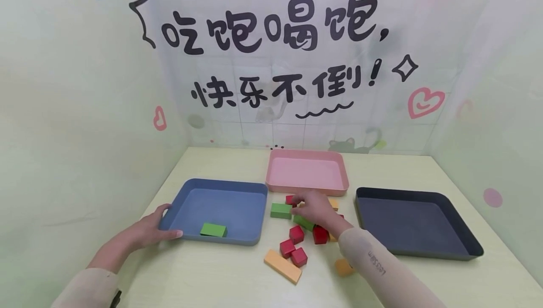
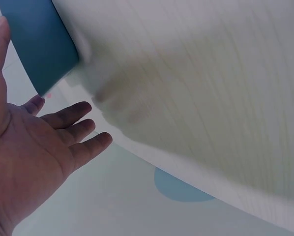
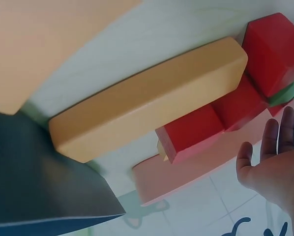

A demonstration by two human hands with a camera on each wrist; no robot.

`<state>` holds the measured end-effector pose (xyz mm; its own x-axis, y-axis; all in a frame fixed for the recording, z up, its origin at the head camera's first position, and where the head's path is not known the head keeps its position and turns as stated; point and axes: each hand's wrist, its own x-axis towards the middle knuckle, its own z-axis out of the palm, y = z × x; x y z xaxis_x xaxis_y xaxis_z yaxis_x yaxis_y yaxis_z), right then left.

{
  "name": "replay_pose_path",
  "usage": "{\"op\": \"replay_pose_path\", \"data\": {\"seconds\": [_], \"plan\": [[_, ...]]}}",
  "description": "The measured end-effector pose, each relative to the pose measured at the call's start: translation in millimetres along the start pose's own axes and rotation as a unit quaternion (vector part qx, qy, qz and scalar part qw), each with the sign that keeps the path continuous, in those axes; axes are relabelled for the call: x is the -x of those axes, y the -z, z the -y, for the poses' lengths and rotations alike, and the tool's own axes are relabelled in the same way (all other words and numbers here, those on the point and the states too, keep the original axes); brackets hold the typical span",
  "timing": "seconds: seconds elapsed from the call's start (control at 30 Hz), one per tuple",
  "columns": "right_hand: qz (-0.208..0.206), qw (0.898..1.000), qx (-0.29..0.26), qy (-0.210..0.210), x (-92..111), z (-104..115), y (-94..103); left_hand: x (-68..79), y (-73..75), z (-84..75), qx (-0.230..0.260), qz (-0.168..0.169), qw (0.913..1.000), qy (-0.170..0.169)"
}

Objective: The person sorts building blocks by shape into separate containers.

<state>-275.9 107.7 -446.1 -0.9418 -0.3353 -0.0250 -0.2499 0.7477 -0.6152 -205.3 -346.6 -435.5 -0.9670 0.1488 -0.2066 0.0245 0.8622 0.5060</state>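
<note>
At the left, my left hand touches the near left corner of a blue tray, thumb at the front wall and fingers spread along the side. A green block lies inside that tray, against its front wall. My right hand reaches over a group of wooden blocks, its fingertips beside a green block. Another green block lies under this hand, partly covered. In the right wrist view the fingers look extended, and nothing shows between them and the thumb.
Several red cubes lie near the right hand, with a long orange block in front. Another orange block sits partly behind the right sleeve. A pink tray stands at the back, a black tray at the right.
</note>
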Motion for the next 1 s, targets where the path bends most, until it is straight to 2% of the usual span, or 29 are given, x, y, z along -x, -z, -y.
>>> {"op": "replay_pose_path", "data": {"seconds": [0.37,0.73,1.0], "plan": [[0.005,1.0,0.021,0.005,-5,9,-10.4,0.6,-0.8,0.9,0.004,-0.001,1.0,-0.004],[-0.005,0.993,0.118,0.024,-5,18,-16.7,1.2,-1.4,-0.9,0.006,-0.001,1.0,-0.004],[-0.005,0.987,0.156,0.036,-2,21,-18.0,1.7,-1.3,-0.9,0.009,-0.002,1.0,-0.002]]}}
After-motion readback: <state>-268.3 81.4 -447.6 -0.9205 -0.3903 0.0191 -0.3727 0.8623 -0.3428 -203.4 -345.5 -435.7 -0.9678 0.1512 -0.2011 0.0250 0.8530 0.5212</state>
